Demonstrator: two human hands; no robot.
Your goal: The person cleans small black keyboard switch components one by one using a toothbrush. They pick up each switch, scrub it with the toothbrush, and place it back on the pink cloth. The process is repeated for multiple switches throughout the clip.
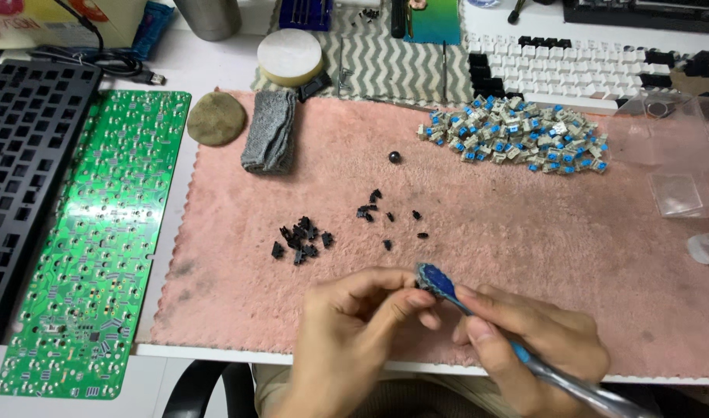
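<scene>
The left hand (354,325) is curling its fingers and thumb together against the blue head of a brush (439,285), pinching something too small to make out; the fingertips are hiding it. The right hand (524,348) is gripping the brush handle, fingers wrapped tight; the handle's end is running off the bottom edge. Both are hovering over the near edge of a pink towel (524,255); small black parts (300,240) are lying scattered just beyond, and a heap of blue-topped switches (517,135) is sitting well apart. A green circuit board (91,240) is lying at left.
</scene>
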